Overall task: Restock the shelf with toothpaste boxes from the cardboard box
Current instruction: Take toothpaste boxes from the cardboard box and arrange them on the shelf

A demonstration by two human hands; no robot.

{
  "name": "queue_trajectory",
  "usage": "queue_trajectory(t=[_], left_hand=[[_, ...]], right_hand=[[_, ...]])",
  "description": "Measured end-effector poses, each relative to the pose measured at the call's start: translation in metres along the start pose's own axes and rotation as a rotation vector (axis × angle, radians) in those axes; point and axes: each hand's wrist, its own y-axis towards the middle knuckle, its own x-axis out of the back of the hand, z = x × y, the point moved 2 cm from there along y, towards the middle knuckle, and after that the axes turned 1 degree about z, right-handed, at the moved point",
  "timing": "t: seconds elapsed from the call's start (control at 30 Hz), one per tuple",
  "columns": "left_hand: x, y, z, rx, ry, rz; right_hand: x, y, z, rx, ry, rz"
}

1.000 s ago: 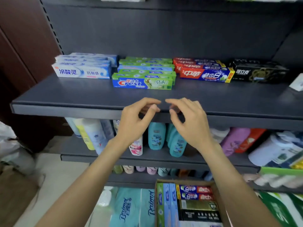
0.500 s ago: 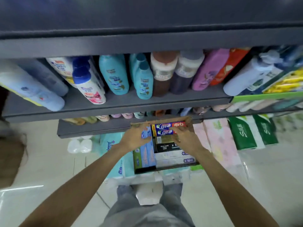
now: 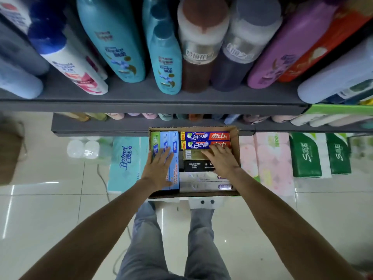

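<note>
A cardboard box [image 3: 235, 142] sits below me, full of toothpaste boxes. Blue and green boxes [image 3: 174, 144] stand in a row on its left side. On the right lie red-and-blue boxes [image 3: 203, 136], a gold one [image 3: 193, 155], a black one [image 3: 196, 166] and white ones [image 3: 201, 183]. My left hand [image 3: 159, 168] lies flat with spread fingers on the blue boxes. My right hand [image 3: 221, 159] rests fingers-down on the gold and lower red-and-blue boxes, with no box lifted. The toothpaste shelf is out of view.
A grey shelf [image 3: 151, 104] of shampoo bottles [image 3: 113, 43] hangs just above the box, with a lower shelf [image 3: 96, 128] behind it. Tissue packs [image 3: 126, 164] and green paper packs [image 3: 306, 156] flank the box on the tiled floor. My legs stand below it.
My view has swung down from the toothpaste shelf to the cardboard box. Both hands dropped from the shelf edge into the box and now rest on the packs.
</note>
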Motion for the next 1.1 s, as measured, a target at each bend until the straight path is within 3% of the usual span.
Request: queue_trajectory(t=[0.17,0.3,0.53,0.67,0.83,1.1], left_hand=[[-0.003,0.002,0.001,-0.009,0.003,-0.03],[-0.004,0.002,0.0,-0.011,-0.007,-0.023],[0.004,0.001,-0.002,0.0,-0.144,-0.011],[0.009,-0.002,-0.01,-0.036,-0.322,-0.124],[0.021,-0.003,-0.029,-0.139,-0.31,-0.266],[0.012,0.019,-0.06,-0.322,-0.101,-0.029]], right_hand=[[0.004,0.009,-0.005,0.088,-0.13,0.037],[-0.005,0.001,0.006,0.051,-0.139,0.036],[0.007,-0.005,0.016,0.032,-0.251,-0.103],[0.02,-0.027,0.015,-0.012,-0.168,-0.186],[0.022,-0.045,0.015,-0.009,0.076,-0.131],[-0.008,-0.033,0.01,0.038,0.204,-0.049]])
